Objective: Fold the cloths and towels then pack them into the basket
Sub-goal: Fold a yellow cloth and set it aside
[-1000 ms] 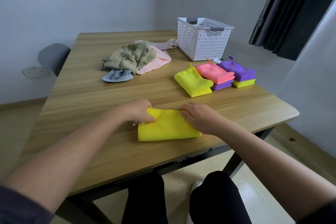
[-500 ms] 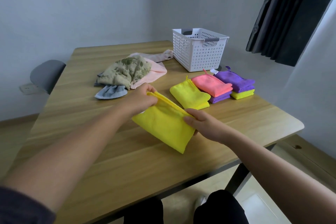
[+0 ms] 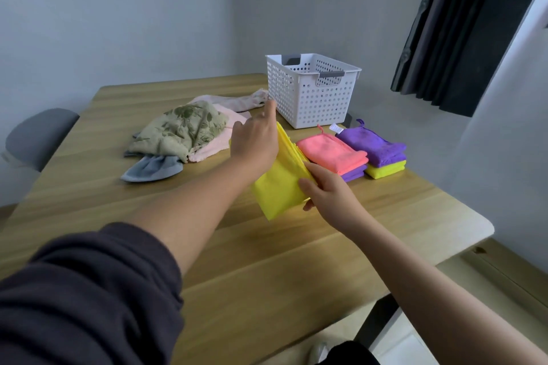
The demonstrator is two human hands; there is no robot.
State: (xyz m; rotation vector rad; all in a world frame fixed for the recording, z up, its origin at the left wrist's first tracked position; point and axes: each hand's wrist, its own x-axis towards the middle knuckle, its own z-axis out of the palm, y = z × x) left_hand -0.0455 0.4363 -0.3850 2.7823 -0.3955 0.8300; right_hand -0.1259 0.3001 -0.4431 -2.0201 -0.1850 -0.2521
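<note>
Left hand [image 3: 254, 142] lay over the far end of the folded yellow cloth [image 3: 277, 190], index finger extended; its grip was hidden, so I cannot tell. Grey chair [image 3: 38, 135] stood at the left edge of the wooden tabletop [image 3: 267, 270], against a pale grey wall. Unfolded pile [image 3: 181, 133] lay on the tabletop: floral green over pink and grey-blue. The yellow cloth was held tilted above the tabletop. White perforated basket [image 3: 311, 95] stood at the far edge. Right hand [image 3: 327, 191] pinched the cloth's near right edge. Two folded stacks lay just beside: pink on purple [image 3: 332, 154], purple on yellow-green [image 3: 375, 144]. Dark curtain [image 3: 459, 27] hung at far right.
</note>
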